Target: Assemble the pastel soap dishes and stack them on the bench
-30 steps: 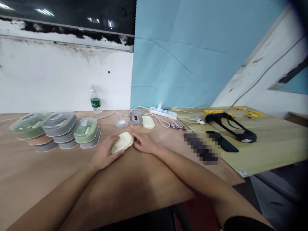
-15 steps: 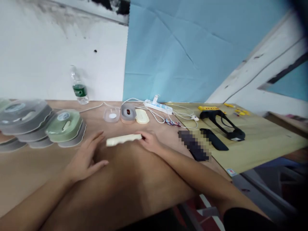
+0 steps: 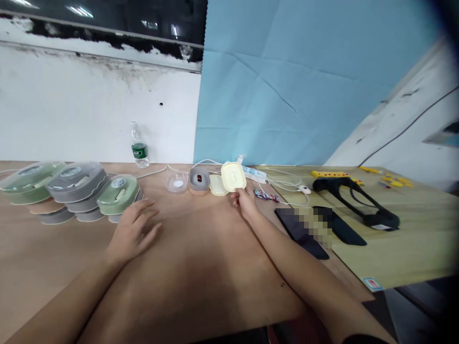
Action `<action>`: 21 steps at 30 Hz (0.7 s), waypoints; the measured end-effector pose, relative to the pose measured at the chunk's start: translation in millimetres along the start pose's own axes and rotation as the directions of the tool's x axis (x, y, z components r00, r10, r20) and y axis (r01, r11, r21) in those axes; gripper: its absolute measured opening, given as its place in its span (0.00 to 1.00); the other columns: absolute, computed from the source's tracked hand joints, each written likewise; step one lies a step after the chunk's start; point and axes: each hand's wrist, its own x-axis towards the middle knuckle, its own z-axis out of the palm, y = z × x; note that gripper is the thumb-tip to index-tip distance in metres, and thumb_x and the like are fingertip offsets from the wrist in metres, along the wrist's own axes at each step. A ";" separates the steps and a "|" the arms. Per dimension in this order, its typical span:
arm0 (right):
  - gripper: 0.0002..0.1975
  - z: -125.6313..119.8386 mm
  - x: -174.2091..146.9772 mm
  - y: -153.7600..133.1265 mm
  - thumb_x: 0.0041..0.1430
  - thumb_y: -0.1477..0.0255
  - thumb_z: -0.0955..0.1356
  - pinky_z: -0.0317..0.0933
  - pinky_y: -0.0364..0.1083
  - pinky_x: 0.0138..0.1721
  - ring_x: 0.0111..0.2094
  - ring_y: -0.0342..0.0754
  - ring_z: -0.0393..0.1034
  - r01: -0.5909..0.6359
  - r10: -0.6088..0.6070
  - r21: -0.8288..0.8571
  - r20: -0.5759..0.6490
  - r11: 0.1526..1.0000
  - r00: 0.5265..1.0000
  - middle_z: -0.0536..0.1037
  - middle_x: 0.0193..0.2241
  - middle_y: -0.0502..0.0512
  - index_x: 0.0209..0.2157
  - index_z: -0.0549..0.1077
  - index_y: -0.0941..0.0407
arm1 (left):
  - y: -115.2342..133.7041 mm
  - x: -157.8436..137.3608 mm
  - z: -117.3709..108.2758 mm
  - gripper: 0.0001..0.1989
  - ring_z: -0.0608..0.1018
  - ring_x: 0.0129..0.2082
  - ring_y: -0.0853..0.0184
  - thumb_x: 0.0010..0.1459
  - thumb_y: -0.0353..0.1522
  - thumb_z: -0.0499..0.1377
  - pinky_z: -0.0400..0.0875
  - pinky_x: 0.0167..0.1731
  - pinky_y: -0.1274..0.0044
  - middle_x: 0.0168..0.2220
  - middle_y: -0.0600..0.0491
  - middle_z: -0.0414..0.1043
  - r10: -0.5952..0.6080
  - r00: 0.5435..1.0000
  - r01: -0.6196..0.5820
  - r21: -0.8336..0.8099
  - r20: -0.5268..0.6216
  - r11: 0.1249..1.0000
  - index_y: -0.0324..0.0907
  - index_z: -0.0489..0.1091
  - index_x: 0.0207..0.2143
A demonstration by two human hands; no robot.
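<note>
In the head view, the cream piece [image 3: 233, 177] is held up over the far part of the brown tabletop [image 3: 201, 267], in front of the white power strip [image 3: 255, 174], part of which it hides. Its broad face is turned toward the person, tilted up from the table. The long axis looks to run steeply from the upper edge down to the gripped lower edge, with the top leaning a little to the person's left; the outline is nearly square, so the axis is only faintly marked.

The right hand [image 3: 246, 204] pinches the lower edge of this piece between thumb and fingers, the arm stretched forward. The left hand [image 3: 134, 230] holds nothing; its fingers are loosely spread and slightly bent, pointing forward and to the right. It is near the green container [image 3: 118, 195] of the closest stack, and whether it rests on the tabletop cannot be told.

A flat yellow piece [image 3: 217, 185] lies just to the left of the held one and is overlapped by it in the view; contact between them cannot be told. Further left stand a grey box [image 3: 199, 177] and a clear tray [image 3: 177, 182].
</note>
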 end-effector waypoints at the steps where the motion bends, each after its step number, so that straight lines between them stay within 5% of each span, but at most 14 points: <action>1: 0.17 -1.3 0.8 0.7 0.48 0.68 0.66 0.48 0.36 0.11 0.10 0.38 0.58 -0.029 0.029 0.007 0.023 1.000 0.999 0.72 0.16 0.43 0.42 0.64 0.56 | -1.8 0.3 -1.9 0.18 0.67 0.57 0.54 0.55 0.33 0.61 0.64 0.54 0.61 0.53 0.45 0.65 -0.001 1.000 0.002 0.029 -0.030 1.000 0.46 0.65 0.48; 9: 0.33 6.0 -6.1 0.9 0.54 0.70 0.64 0.53 0.37 0.13 0.13 0.41 0.63 -0.119 0.121 -0.023 0.167 0.993 0.979 0.75 0.20 0.46 0.61 0.52 0.58 | -15.7 0.9 -8.3 0.25 0.58 0.63 0.47 0.53 0.37 0.61 0.56 0.58 0.54 0.63 0.44 0.57 -0.231 0.965 0.256 0.267 -0.121 0.929 0.46 0.64 0.54; 13: 0.27 4.6 -12.5 3.8 0.56 0.66 0.63 0.58 0.41 0.18 0.15 0.43 0.63 0.097 -0.044 -0.273 0.193 0.957 0.980 0.73 0.19 0.46 0.57 0.61 0.58 | -15.1 3.9 -8.5 0.28 0.56 0.64 0.46 0.57 0.41 0.57 0.53 0.58 0.52 0.64 0.42 0.54 -0.333 0.937 0.349 0.322 -0.107 0.880 0.45 0.59 0.59; 17: 0.16 -4.6 -10.8 7.2 0.54 0.69 0.64 0.65 0.48 0.37 0.31 0.49 0.70 0.476 -0.444 -0.585 0.210 0.657 0.871 0.74 0.28 0.53 0.44 0.73 0.57 | -16.2 5.2 -12.7 0.28 0.56 0.64 0.47 0.58 0.42 0.56 0.50 0.59 0.52 0.63 0.44 0.58 -0.352 0.925 0.379 0.315 -0.142 0.870 0.46 0.59 0.59; 21: 0.21 -9.8 -4.6 12.5 0.51 0.75 0.64 0.60 0.54 0.52 0.49 0.55 0.65 0.587 -0.563 -0.689 0.307 0.426 0.768 0.71 0.46 0.62 0.48 0.72 0.57 | -19.5 5.3 -21.7 0.27 0.56 0.64 0.48 0.58 0.42 0.55 0.49 0.59 0.53 0.63 0.47 0.58 -0.401 0.901 0.434 0.318 -0.165 0.843 0.50 0.58 0.59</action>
